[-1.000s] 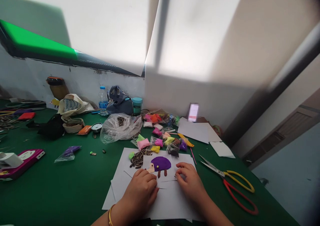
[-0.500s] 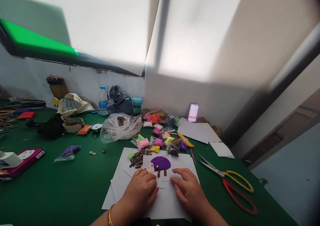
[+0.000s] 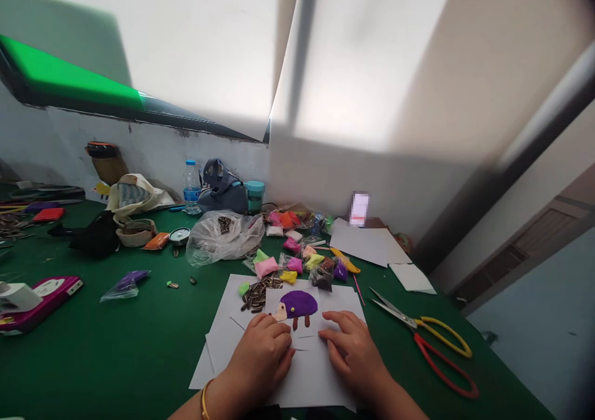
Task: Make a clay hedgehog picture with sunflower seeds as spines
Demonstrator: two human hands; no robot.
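Fingers — right hand parted, left hand curled (grip unclear); purple clay animal — probably soft, best lifted by its paper.

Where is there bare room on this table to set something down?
Bare green tabletop shows at left, between the magenta case, the purple packet and the white sheets. A smaller patch lies between the right hand and the scissors. It is crowded beyond the purple animal picture, where striped seeds, colourful packets and a plastic bag sit close together.
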